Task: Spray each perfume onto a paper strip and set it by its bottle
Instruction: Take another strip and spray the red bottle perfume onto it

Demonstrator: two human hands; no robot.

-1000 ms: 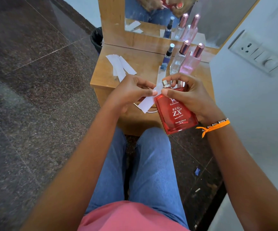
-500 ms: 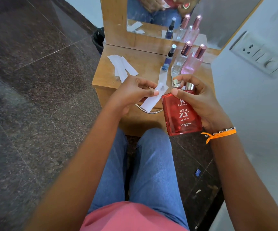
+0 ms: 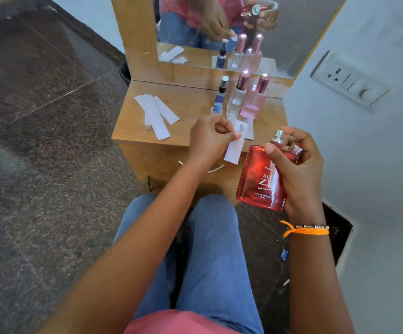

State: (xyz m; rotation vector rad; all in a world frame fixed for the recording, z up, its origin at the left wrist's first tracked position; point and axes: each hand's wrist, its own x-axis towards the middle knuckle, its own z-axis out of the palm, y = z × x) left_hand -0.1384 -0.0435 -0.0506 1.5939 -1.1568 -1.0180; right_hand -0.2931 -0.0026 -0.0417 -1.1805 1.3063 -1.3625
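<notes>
I see three bottles upright at the tabletop (image 3: pixel 191 104) back: blue bottle (image 3: pixel 220 97) with blue liquid, clear bottle (image 3: pixel 237 98), contents unclear, pink bottle (image 3: pixel 254 100) with pink liquid. My right hand (image 3: pixel 294 169) is clamped round the red bottle (image 3: pixel 259 179), red-filled, nozzle pointing up and away, long axis nearly upright, off the tabletop's front edge. My left hand (image 3: pixel 210 138) pinches the paper strip (image 3: pixel 235 147), hanging lengthwise, just left of the nozzle. Spare strips (image 3: pixel 156 114) lie at left.
</notes>
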